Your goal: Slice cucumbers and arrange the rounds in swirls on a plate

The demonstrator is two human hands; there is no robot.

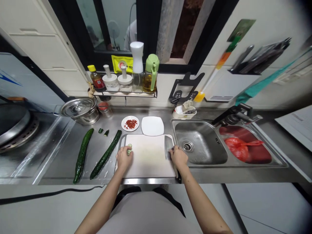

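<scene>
My left hand (124, 159) rests at the left side of the white cutting board (147, 162), its fingers curled at a few cucumber slices (129, 147). At the board's right edge, my right hand (179, 157) is closed over the middle of a knife; the knife's blade (168, 146) points away from me and its black handle end shows below the hand. Left of the board lie two whole-looking dark green cucumbers, a nearer one (106, 155) and a farther one (83, 155). Small cut cucumber ends (106, 133) lie behind them.
Behind the board stand a small plate (123, 126) of chopped red pieces and a white square plate (152, 126). A steel sink (202, 143) adjoins on the right, with a red bag (237, 149) beyond. A lidded pot (83, 110) and seasoning rack (126, 94) stand behind.
</scene>
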